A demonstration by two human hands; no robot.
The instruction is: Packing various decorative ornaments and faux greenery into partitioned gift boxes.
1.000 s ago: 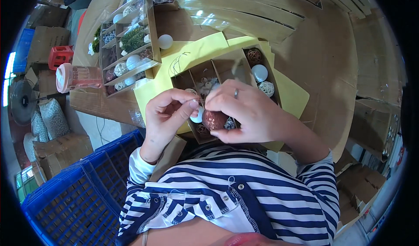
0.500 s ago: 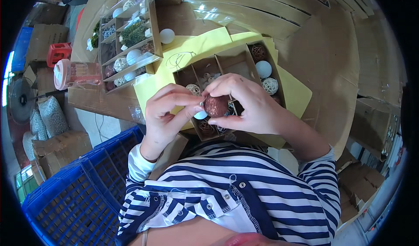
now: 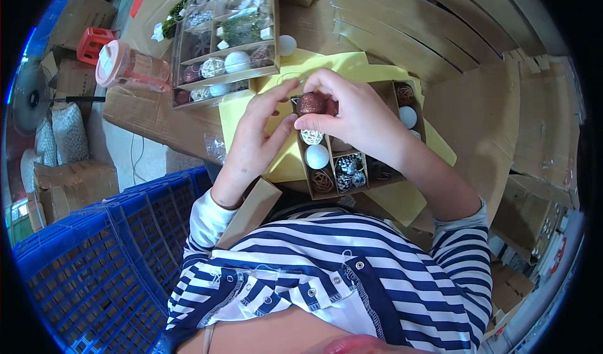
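My right hand (image 3: 355,109) grips a brown glittery ball (image 3: 311,104) between thumb and fingers; a second reddish-brown round shape shows partly behind it. Close by on the left, my left hand (image 3: 256,128) has its thumb and fingers apart and holds nothing. Both hands are over a divided cardboard box (image 3: 383,91). Down its left side sit a pale wicker ball (image 3: 312,136), a white ball (image 3: 316,157) and a brown wicker ball (image 3: 322,180). Frosted pine cones (image 3: 350,172) fill the compartment beside them. My right hand and forearm hide much of the box.
A filled divided box (image 3: 182,52) with a clear cover stands at the back left, a loose white ball (image 3: 287,45) beside it. Yellow sheets (image 3: 235,118) lie underneath. A pink-lidded jar (image 3: 132,66) stands at the table's left edge, and a blue crate (image 3: 113,247) is below.
My left fingers have parted from the ball. The right hand has carried it away from my body, toward the box's far left. The whole view has shifted.
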